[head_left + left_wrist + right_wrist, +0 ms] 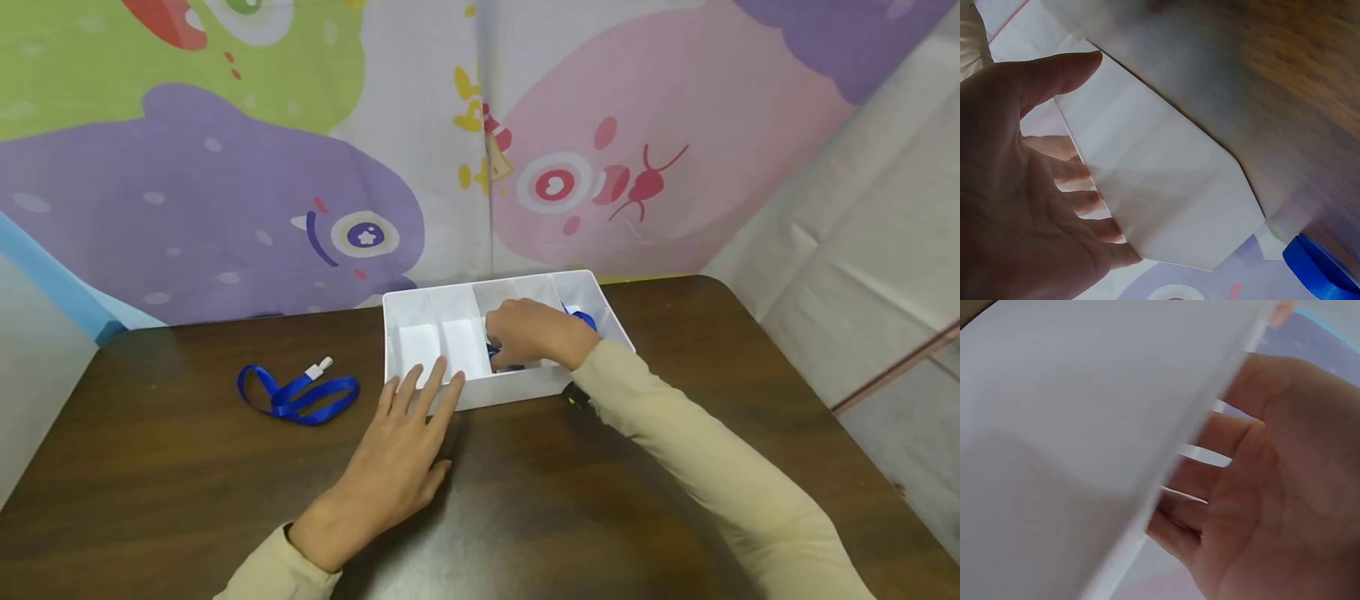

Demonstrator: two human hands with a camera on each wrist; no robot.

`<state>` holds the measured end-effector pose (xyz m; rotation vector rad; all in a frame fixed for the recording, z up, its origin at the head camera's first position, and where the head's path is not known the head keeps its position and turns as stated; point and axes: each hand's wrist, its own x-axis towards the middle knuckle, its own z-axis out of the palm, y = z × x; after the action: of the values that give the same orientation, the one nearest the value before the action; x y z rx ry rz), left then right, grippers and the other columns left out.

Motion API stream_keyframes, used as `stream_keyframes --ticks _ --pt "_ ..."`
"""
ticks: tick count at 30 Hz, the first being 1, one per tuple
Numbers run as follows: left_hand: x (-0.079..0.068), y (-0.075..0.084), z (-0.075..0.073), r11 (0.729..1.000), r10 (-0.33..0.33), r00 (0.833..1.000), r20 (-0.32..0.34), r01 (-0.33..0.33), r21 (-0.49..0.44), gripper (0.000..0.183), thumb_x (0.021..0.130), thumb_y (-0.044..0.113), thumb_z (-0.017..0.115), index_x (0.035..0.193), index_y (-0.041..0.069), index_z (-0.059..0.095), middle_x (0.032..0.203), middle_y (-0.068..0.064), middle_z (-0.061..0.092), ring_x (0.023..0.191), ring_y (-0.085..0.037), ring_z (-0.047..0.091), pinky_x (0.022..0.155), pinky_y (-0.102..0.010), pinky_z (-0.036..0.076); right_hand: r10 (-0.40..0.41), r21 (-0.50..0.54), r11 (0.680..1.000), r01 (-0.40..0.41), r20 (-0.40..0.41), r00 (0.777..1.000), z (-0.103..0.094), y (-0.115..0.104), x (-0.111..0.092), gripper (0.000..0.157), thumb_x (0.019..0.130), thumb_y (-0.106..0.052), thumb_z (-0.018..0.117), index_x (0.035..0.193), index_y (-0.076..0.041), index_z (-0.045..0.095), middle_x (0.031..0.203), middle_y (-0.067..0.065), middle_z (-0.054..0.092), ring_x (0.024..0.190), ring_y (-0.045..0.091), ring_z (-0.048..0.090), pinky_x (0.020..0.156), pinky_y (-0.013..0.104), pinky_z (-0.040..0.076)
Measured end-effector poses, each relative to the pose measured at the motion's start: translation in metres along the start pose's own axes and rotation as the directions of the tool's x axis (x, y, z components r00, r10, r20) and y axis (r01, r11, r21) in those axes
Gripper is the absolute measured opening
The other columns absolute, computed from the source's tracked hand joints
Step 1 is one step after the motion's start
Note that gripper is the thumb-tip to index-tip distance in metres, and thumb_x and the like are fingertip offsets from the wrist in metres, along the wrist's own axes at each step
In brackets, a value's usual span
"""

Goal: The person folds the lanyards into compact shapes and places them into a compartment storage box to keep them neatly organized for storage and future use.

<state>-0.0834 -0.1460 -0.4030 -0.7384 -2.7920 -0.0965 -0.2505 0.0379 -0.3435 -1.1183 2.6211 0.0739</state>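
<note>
Head view: soft, even, moderate light, source out of frame. Pale sheen on the tabletop (480,537), well in from its far edge, between left and right edges. Soft-edged shadow just beside the left hand (397,462). White tray (517,388) pale, little surface detail. Left wrist view: palm dim; milky haze over the wood, grain softened; faint grey shading across the tray wall. Right wrist view: muted; tray rim blurred, broad diffuse shadow on its wall, right hand (1260,475) shaded, detail soft.
</note>
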Motion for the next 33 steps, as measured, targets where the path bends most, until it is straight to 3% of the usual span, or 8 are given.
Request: stream_keyframes --ticks 4,8,13,18,21,24,29,33 --pt "0.002 0.001 0.0 1.0 -0.002 1.0 0.018 0.002 -0.014 0.105 0.076 0.036 0.086 0.156 0.006 0.025 0.161 -0.022 0.021 0.142 -0.047 0.028 0.115 -0.061 0.023 -0.013 0.079 0.997 0.013 -0.003 1.0 -0.008 0.0 -0.015 0.021 0.096 -0.024 0.066 0.101 -0.005 0.074 0.094 0.005 0.071 0.084 0.018 0.063 0.078 0.034 0.054" --pt "0.004 -0.002 -0.002 0.998 0.02 1.0 0.015 -0.019 -0.055 0.103 0.077 0.034 0.085 0.156 0.005 0.027 0.161 -0.022 0.021 0.141 -0.045 0.03 0.114 -0.061 0.024 -0.08 0.107 0.99 0.092 -0.112 0.991 -0.009 -0.003 -0.03 0.019 0.098 -0.014 0.062 0.104 -0.002 0.076 0.101 0.008 0.073 0.089 0.018 0.064 0.085 0.035 0.054" --pt "0.004 -0.013 -0.006 0.979 0.042 0.999 0.0 -0.041 -0.198 0.089 0.083 0.03 0.081 0.153 0.004 0.033 0.16 -0.02 0.024 0.142 -0.04 0.032 0.114 -0.058 0.028 -0.146 0.157 0.97 0.187 -0.242 0.959 -0.002 -0.012 -0.048 0.015 0.097 -0.008 0.062 0.097 -0.002 0.076 0.074 0.0 0.065 0.068 0.014 0.054 0.069 0.03 0.05" --pt "-0.002 -0.033 -0.015 0.932 -0.017 0.994 -0.105 -0.023 -0.363 0.051 0.092 0.019 0.072 0.137 0.004 0.054 0.152 -0.018 0.039 0.137 -0.032 0.041 0.105 -0.048 0.044 -0.143 0.177 0.959 0.223 -0.376 0.915 0.007 -0.024 -0.066 0.011 0.095 -0.007 0.065 0.098 -0.003 0.074 0.082 0.003 0.067 0.078 0.016 0.059 0.077 0.033 0.053" --pt "-0.005 -0.047 -0.021 0.936 -0.061 0.981 -0.186 -0.008 -0.352 0.034 0.094 0.013 0.069 0.125 0.003 0.062 0.142 -0.018 0.049 0.13 -0.031 0.047 0.098 -0.047 0.049 -0.121 0.192 0.955 0.225 -0.44 0.89 0.008 -0.027 -0.076 0.014 0.095 -0.008 0.066 0.105 -0.003 0.074 0.1 0.007 0.071 0.094 0.019 0.064 0.091 0.036 0.053" --pt "-0.005 -0.062 -0.027 0.95 -0.105 0.97 -0.221 0.032 -0.311 0.027 0.094 0.01 0.068 0.119 0.001 0.064 0.132 -0.019 0.056 0.123 -0.033 0.053 0.095 -0.05 0.05 -0.118 0.203 0.949 0.242 -0.482 0.868 0.003 -0.029 -0.086 0.015 0.095 -0.009 0.065 0.106 -0.003 0.073 0.103 0.007 0.07 0.1 0.02 0.064 0.094 0.037 0.051" --pt "-0.011 -0.093 -0.039 0.95 -0.231 0.964 -0.136 0.193 -0.243 0.023 0.094 0.009 0.066 0.114 -0.002 0.065 0.115 -0.02 0.064 0.106 -0.04 0.06 0.084 -0.054 0.052 -0.09 0.247 0.936 0.251 -0.522 0.848 -0.005 -0.031 -0.097 0.015 0.094 -0.011 0.068 0.106 -0.004 0.074 0.104 0.004 0.072 0.103 0.02 0.065 0.095 0.037 0.05" --pt "-0.021 -0.118 -0.041 0.931 -0.322 0.947 0.001 0.317 -0.183 0.022 0.094 0.011 0.066 0.111 -0.003 0.064 0.107 -0.024 0.064 0.097 -0.045 0.06 0.075 -0.059 0.051 -0.127 0.249 0.932 0.263 -0.457 0.881 -0.002 -0.033 -0.095 0.012 0.096 -0.011 0.065 0.101 -0.007 0.075 0.086 -0.003 0.07 0.082 0.012 0.062 0.079 0.03 0.053"
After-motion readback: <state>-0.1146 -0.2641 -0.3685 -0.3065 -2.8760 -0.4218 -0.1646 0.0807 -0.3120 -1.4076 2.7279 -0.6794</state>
